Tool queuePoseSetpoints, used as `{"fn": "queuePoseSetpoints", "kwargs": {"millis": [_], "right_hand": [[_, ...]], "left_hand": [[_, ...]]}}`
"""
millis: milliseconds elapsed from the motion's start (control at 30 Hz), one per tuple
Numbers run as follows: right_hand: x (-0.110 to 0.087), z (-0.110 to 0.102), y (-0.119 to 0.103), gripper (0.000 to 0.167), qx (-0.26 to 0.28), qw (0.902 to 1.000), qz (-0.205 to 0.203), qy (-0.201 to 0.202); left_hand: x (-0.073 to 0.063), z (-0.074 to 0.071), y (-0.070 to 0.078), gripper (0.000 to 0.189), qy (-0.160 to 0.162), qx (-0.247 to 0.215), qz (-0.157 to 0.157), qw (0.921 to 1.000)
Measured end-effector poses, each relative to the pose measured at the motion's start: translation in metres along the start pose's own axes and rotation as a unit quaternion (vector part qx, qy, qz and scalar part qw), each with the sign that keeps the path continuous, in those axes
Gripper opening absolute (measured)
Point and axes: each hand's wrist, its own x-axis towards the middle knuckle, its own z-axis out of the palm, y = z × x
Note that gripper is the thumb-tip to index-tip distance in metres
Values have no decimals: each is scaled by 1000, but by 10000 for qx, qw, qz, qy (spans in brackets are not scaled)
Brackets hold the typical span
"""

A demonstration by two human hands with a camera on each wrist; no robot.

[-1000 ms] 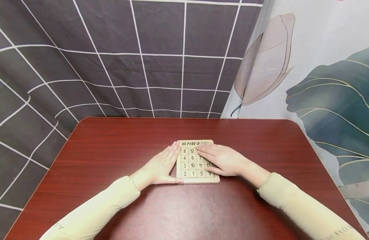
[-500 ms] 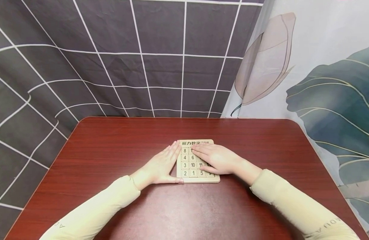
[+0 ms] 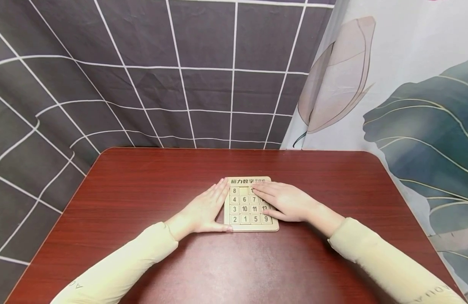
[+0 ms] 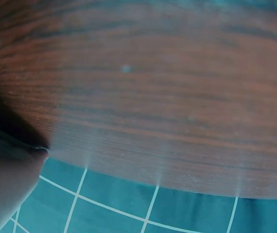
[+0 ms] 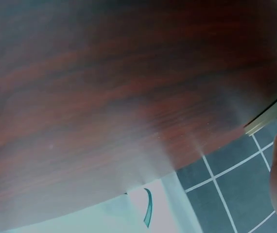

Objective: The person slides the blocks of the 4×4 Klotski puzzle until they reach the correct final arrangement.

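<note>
A pale wooden sliding number puzzle (image 3: 253,228) lies flat on the table, with dark printed characters along its top. My left hand (image 3: 204,212) rests against the puzzle's left side, fingers straight along the edge and thumb at the lower left corner. Extended fingers of my right hand (image 3: 286,203) lie over the upper right of the puzzle, fingertips on a partly covered top-row tile. Between that tile and the 8 tile (image 3: 234,191) is a vacant slot. My right hand hides some right-hand tiles. The right wrist view catches the puzzle's side edge (image 5: 269,116) beside the fingers.
The reddish-brown wooden table (image 3: 150,169) has rounded far corners. Behind it and at the left hangs a dark grey curtain (image 3: 203,88) with white grid lines. A white curtain with leaf prints (image 3: 420,109) hangs at the right.
My right hand first shifts left over the top row's second tile, the 12, then back right. That tile has slid right, leaving the second slot vacant. My left hand stays put.
</note>
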Motion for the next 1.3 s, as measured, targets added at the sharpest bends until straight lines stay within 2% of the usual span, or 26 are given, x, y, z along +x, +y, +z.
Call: {"fn": "queuePoseSetpoints", "kwargs": {"millis": [167, 333, 567, 867, 1100, 1300], "right_hand": [[0, 1, 1, 65, 6, 9998, -95, 190], [5, 3, 1, 65, 37, 9999, -31, 130], [24, 4, -7, 64, 98, 9998, -142, 81], [45, 5, -16, 67, 196, 9994, -186, -235], [47, 5, -18, 66, 256, 9988, -130, -399], [42, -2, -18, 65, 257, 9992, -68, -311]], "left_hand": [[1, 1, 0, 124, 2, 18, 15, 10000], [0, 3, -1, 125, -71, 61, -47, 9999], [0, 2, -1, 125, -141, 132, -96, 9998], [1, -1, 1, 127, -134, 290, -65, 9995], [2, -1, -1, 124, -57, 344, 12, 9994], [2, 1, -3, 124, 2, 228, 46, 9997]]}}
